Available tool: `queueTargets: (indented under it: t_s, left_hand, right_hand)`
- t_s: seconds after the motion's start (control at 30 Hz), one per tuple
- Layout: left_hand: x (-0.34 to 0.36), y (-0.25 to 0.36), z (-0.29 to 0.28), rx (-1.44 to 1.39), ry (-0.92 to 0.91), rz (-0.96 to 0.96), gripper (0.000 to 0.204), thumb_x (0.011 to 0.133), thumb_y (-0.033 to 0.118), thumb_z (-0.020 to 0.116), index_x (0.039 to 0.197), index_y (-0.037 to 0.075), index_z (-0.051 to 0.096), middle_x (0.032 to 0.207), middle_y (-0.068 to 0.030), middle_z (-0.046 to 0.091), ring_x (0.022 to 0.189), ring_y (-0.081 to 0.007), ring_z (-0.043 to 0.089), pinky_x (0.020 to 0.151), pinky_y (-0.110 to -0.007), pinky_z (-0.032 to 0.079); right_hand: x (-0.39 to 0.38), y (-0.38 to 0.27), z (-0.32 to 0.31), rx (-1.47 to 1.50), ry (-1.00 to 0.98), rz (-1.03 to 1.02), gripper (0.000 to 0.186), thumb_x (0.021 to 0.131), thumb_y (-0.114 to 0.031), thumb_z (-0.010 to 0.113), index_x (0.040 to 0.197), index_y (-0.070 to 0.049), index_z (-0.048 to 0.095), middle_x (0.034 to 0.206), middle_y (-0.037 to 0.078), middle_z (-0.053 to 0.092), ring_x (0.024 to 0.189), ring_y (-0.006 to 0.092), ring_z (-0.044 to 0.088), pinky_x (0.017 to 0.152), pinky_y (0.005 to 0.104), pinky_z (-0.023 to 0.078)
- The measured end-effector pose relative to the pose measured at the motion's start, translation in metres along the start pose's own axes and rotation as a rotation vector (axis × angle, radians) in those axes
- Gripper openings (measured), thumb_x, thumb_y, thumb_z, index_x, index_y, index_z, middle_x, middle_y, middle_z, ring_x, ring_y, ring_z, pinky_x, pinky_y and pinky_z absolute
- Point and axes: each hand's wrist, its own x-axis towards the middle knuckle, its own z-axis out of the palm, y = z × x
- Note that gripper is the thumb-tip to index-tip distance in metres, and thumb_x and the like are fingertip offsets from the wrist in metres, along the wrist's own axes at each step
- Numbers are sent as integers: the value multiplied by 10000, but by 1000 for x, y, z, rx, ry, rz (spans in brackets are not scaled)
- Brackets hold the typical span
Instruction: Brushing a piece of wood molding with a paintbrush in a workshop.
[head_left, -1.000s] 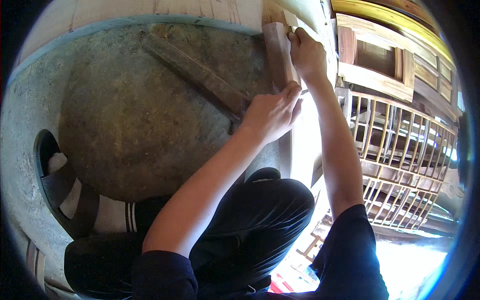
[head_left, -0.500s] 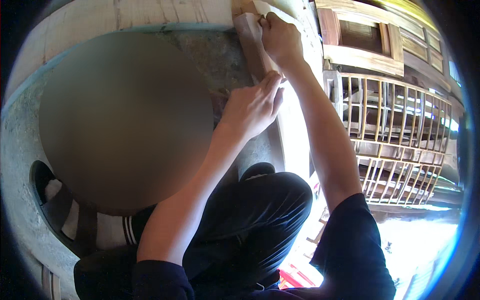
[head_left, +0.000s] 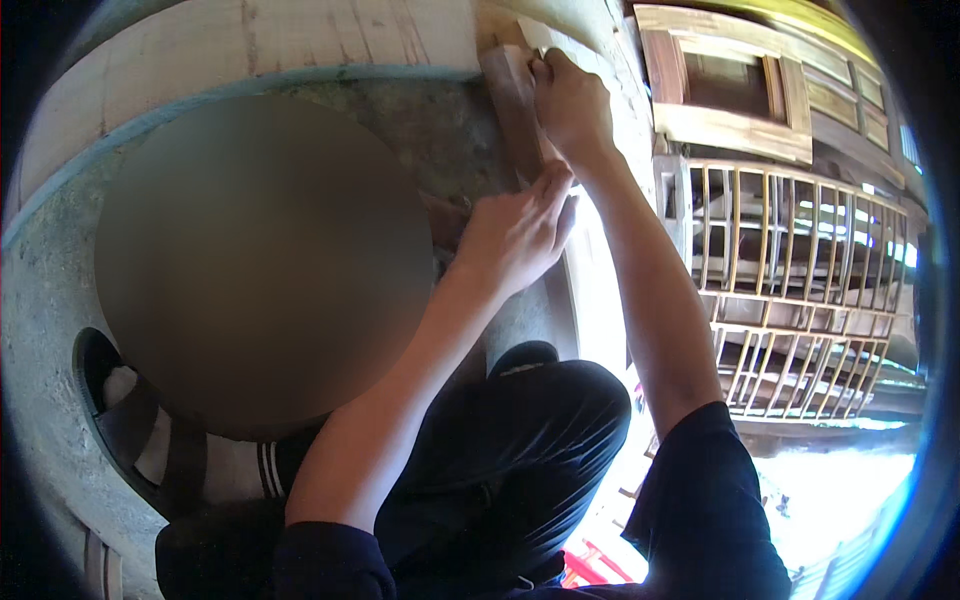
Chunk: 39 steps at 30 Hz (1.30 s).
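Observation:
A pale wooden block [head_left: 518, 105] stands at the far centre, by the corner where a long beam meets a brightly lit timber. My right hand [head_left: 574, 105] is closed like a fist against the block's right side; what lies inside its fingers is hidden, though a small dark bit shows at its far end. Closer to me, my left hand [head_left: 520, 232] has its fingers pressed together at the block's near end. Whatever they pinch is too small to make out.
A long pale wooden beam [head_left: 290, 40] runs across the far side. Slatted wooden frames [head_left: 800, 250] and a panelled wooden frame [head_left: 735, 85] stand at right. A large blurred patch covers the left middle. Beside it is a sandalled foot [head_left: 130, 420]. A red plastic object [head_left: 600, 565] sits low.
The whole view has shifted a little, so the scene sits slightly lower and further right. Both hands keep nearly the same place against the wooden block.

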Motion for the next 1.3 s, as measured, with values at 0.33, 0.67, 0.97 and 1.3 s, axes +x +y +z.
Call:
queueTargets:
  t_s: [0.33,0.67,0.97,1.3]
  left_hand:
    - [3,-2,6,-44,6,-9,329,1071,312,466,1283,61,484,1187,-166,704,708,-359,730,622,-478,600]
    - [-2,1,7,-15,60,25,316,1078,301,459,1306,84,477,1111,-162,729,696,-349,731,605,-452,606]
    - [2,-14,19,-12,53,44,358,1073,309,476,1319,50,489,1241,-168,698,728,-404,721,653,-502,598]
    - [8,-3,6,-3,31,28,328,1074,306,486,1286,56,493,1182,-172,711,700,-393,714,617,-496,590]
  right_hand:
    - [1,6,5,-137,-6,-30,296,1053,-357,481,1065,-121,659,879,275,711,859,508,685,777,596,544]
    - [-3,-5,-2,-27,2,16,347,1049,-373,481,1060,-87,676,907,268,720,910,492,690,833,587,540]
    - [3,-2,4,1,-46,47,380,1051,-371,457,1070,-62,678,958,264,728,937,491,691,847,570,551]
    - [16,-7,4,9,58,66,294,1045,-319,478,1044,-95,668,921,269,721,906,492,692,836,580,548]
